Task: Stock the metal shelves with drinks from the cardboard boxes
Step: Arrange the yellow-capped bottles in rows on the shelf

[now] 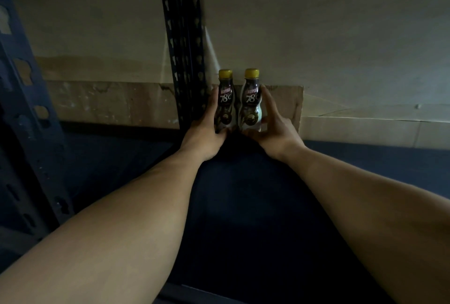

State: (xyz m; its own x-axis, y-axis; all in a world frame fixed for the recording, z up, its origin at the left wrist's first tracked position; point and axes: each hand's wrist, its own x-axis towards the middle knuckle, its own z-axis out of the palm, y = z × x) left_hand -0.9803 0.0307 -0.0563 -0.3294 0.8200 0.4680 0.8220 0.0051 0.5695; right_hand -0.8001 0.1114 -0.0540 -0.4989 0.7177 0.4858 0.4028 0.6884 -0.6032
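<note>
**Seating two bottles deep on the shelf: watch for a topple**

I have the left hand (203,133) wrapped round the left bottle (225,102), thumb across its foot in front and fingers behind. The right hand (274,132) pinches the right bottle (250,102) low down, thumb at the base and forefinger laid straight up its outer side. Both bottles stand upright between the two grips at the back of the dark shelf (243,206), with cardboard (288,101) just behind them. They are close together, but I cannot tell if they touch.

My worry is the release. Both holds are low and the bottles look tall and narrow, so a finger dragging out from behind could tip one forward or into its neighbour. The slotted post (185,47) sits just outside the left knuckles, and drawing back wide could knock it and jog that bottle. In this dim light I cannot judge whether the bases sit flat.
</note>
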